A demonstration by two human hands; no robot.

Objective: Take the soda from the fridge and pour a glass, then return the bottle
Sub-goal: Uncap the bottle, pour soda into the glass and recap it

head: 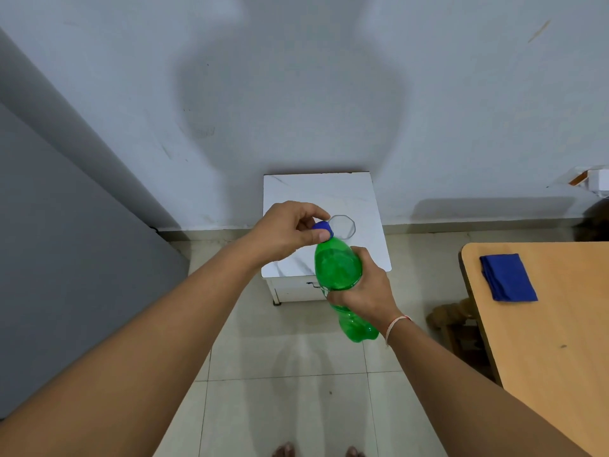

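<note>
At mid-frame my right hand [364,291] grips the green bottle [339,278] while my left hand [290,234] pinches its blue cap [323,229]; I judge I'm uncapping it, and pouring into the glass [344,225] just behind comes next.

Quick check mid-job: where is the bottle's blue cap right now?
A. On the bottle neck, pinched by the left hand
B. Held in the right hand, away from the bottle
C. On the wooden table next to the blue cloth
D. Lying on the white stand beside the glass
A: the blue cap sits on the neck of the green bottle, with the left hand pinching it while the right hand grips the bottle's body.
</note>
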